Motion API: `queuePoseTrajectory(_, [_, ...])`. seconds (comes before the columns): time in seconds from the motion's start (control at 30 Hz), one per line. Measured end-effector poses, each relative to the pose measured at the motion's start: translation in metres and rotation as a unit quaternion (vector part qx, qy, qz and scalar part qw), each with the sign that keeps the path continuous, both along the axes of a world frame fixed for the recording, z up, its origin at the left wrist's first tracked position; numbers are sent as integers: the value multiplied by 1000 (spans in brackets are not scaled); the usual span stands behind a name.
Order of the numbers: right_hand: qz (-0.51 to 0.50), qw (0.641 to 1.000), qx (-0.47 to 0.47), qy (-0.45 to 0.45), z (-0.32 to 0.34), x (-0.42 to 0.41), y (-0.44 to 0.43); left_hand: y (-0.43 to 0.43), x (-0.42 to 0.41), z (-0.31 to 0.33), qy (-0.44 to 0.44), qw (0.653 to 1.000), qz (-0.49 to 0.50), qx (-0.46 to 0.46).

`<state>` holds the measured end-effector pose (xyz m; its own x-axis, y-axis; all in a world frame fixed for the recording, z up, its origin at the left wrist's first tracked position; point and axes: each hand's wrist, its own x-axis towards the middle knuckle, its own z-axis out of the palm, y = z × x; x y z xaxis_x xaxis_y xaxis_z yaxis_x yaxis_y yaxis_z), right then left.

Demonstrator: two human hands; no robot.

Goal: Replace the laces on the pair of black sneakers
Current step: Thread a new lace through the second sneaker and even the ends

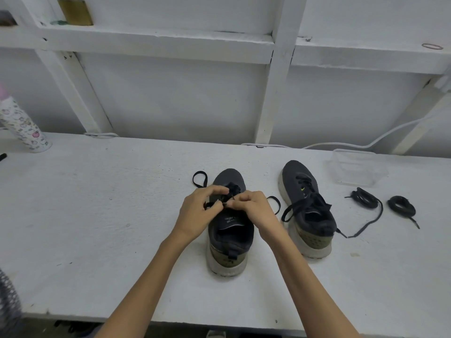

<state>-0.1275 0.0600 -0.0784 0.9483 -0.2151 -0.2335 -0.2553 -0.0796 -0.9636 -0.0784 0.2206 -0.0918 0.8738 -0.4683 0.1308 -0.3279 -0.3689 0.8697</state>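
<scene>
Head view: left hand (pixel 195 213) and right hand (pixel 251 211) together, pinching lace (pixel 233 191) over near sneaker (pixel 229 230) mid-table; advice: pull evenly through eyelets, keep lace flat.

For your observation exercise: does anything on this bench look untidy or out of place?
Only mildly: the right sneaker has slack laces spilling over its side, and two loose laces lie beside it.
</scene>
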Motion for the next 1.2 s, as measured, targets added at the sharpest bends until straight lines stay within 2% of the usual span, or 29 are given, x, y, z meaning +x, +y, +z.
queuePoseTrajectory(0.2, [-43,988,147,27,5,0,-15,6,-1,-4,-33,999,22,25])
queuePoseTrajectory(0.33, [-2,996,93,6,7,-3,-11,-6,-1,-5,-41,998,33,34])
queuePoseTrajectory(0.43, [-15,996,82,-8,7,-5,-11,-15,-3,-9,-5,997,72,-7])
queuePoseTrajectory(0.57, [-20,997,48,-48,7,-3,-10,-21,-9,-10,-14,995,95,-15])
queuePoseTrajectory(0.7, [-18,995,-26,-90,14,3,-6,-22,-10,-8,-31,995,90,-14])
queuePoseTrajectory(0.87, [-10,995,-32,-90,19,6,-6,-19,-4,-6,-42,998,42,-18])
queuePoseTrajectory(0.97, [-11,996,-34,-82,20,5,-6,-15,1,-1,0,993,33,-111])
queuePoseTrajectory(1.07, [-15,994,-60,-91,21,4,-6,-18,2,8,119,969,-37,-214])
queuePoseTrajectory(1.13, [-22,994,-56,-86,23,4,-8,-24,1,7,143,967,-67,-198])
queuePoseTrajectory(1.2, [-25,996,-35,-76,26,5,-10,-28,-1,-1,115,976,-66,-172])
